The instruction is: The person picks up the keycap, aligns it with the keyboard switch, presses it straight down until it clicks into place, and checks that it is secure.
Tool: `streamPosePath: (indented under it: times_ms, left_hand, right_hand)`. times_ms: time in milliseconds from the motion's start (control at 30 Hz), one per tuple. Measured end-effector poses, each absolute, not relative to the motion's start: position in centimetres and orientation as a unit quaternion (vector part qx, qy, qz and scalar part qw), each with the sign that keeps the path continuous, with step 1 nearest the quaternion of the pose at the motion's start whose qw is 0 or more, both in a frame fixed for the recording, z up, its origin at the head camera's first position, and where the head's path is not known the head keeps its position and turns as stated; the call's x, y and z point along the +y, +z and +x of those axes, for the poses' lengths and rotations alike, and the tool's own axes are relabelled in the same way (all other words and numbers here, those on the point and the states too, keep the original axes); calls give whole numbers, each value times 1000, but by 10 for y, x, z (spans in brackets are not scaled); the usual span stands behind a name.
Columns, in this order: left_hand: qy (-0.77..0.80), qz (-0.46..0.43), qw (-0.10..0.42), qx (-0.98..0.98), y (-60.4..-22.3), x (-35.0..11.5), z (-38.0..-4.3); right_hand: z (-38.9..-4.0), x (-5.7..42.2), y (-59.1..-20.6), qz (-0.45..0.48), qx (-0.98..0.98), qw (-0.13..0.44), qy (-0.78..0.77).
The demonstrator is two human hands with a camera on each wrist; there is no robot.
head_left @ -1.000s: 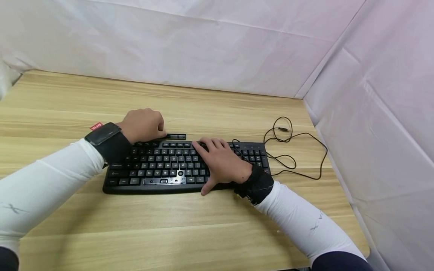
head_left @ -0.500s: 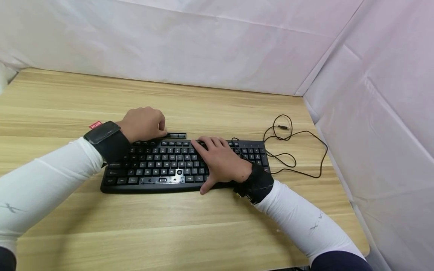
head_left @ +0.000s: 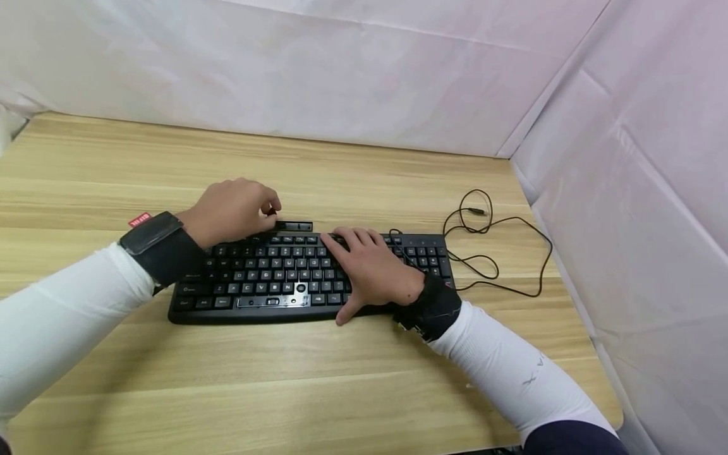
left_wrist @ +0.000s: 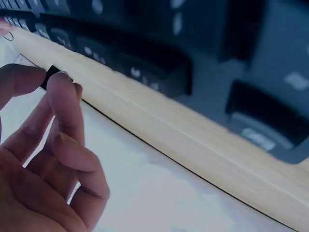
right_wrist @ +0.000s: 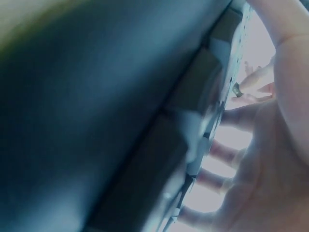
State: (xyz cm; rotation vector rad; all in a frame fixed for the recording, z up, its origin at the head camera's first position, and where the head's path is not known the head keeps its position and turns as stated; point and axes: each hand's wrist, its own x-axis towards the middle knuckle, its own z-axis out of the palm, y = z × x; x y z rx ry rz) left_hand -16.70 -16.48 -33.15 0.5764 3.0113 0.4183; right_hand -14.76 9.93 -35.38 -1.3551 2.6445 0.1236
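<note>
A black keyboard (head_left: 250, 276) lies on the wooden table. Its space bar slot (head_left: 273, 302) is bare and shiny, and one round socket (head_left: 301, 288) shows just above it. Behind the top edge lies a long black strip (head_left: 297, 226), which looks like the space bar keycap. My left hand (head_left: 234, 207) is over the keyboard's upper left, next to that strip. Between thumb and fingertip it pinches a small black keycap (left_wrist: 52, 72), partly hidden by the fingers. With fingers spread, my right hand (head_left: 370, 268) rests on the right part of the keys.
The keyboard's thin black cable (head_left: 543, 272) lies in loops to the right, with its plug (head_left: 476, 211) within the coil. White cloth walls (head_left: 352, 69) stand behind and to the right of the table (head_left: 273, 392).
My left wrist has shifted left and turned, and the gap between thumb and fingers now shows with a dark piece in it. My right hand and the keyboard have stayed put.
</note>
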Motion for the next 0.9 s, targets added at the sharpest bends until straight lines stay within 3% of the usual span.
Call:
streamPosePath:
  times_ms: [500,900]
  left_hand:
    - [174,205,-28,963,-326,-164,-138]
    - [171,259,-24,950,-334,-146,-117]
  right_hand:
    - [-147,100,-352,-447,889,90,35]
    - [-146,102,-351,-441,891,99,36]
